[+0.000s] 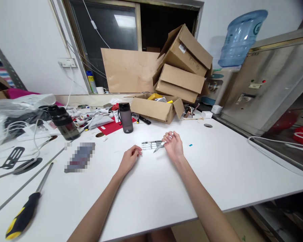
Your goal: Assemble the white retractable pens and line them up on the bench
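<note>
The slim white pen with a grey tip [158, 147] sits in my right hand [173, 144], fingers curled closed around its upper end, tip slanting down toward 7 o'clock onto the white table [217, 168]. Just at 9 o'clock of that hand lies a row of similar white pens [150, 145]. My left hand [130, 158] rests loosely curled and holding nothing, on the table at 8 o'clock of the pens. A dark smoky water bottle [126, 117] stands at 11 o'clock.

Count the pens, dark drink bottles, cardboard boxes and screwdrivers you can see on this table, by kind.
Pens: 4, namely 3 lying side by side and 1 in the right hand
Dark drink bottles: 2
Cardboard boxes: 3
Screwdrivers: 1
Total: 10
</note>
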`<action>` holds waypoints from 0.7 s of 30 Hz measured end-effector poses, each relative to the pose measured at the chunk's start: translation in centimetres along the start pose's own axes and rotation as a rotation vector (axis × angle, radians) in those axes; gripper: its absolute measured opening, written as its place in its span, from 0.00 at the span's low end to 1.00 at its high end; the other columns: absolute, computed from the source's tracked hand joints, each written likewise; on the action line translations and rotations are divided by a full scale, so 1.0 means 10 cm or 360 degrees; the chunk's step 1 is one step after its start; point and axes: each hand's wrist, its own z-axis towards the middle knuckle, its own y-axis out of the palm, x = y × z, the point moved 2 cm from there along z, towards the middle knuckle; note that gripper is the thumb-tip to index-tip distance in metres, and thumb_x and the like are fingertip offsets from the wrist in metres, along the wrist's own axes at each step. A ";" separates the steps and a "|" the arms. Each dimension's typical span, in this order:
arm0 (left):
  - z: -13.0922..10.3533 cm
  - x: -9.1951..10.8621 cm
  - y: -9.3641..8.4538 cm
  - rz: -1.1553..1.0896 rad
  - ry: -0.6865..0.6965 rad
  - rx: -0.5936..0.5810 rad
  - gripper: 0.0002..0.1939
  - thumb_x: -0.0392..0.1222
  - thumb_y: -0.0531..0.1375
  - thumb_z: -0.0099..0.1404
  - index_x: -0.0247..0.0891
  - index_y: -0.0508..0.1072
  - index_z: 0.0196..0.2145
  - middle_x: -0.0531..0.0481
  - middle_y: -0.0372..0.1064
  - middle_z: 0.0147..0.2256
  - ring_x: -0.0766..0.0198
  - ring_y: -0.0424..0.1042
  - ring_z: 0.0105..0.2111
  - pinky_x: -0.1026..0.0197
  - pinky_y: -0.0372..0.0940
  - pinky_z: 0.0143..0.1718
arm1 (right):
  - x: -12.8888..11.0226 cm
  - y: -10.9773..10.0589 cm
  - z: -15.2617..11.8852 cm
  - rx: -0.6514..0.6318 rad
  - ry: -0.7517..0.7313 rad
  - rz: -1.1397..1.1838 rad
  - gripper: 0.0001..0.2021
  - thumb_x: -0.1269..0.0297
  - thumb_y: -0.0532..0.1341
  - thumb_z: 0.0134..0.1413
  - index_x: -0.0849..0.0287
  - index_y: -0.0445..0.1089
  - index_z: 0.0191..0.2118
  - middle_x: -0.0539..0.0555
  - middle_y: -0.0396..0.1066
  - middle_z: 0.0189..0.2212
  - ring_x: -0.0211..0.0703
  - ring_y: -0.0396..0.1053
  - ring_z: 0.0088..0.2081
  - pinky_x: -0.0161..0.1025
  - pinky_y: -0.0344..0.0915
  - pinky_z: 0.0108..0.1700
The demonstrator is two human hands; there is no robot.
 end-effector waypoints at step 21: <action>0.00 0.00 0.00 0.0022 0.0039 0.0006 0.12 0.43 0.51 0.66 0.40 0.74 0.36 0.51 0.76 0.30 0.59 0.72 0.32 0.59 0.65 0.40 | 0.00 -0.01 0.01 0.0052 -0.0056 -0.0161 0.16 0.59 0.52 0.67 0.55 0.56 0.26 0.46 0.46 0.24 0.38 0.49 0.23 0.34 0.59 0.27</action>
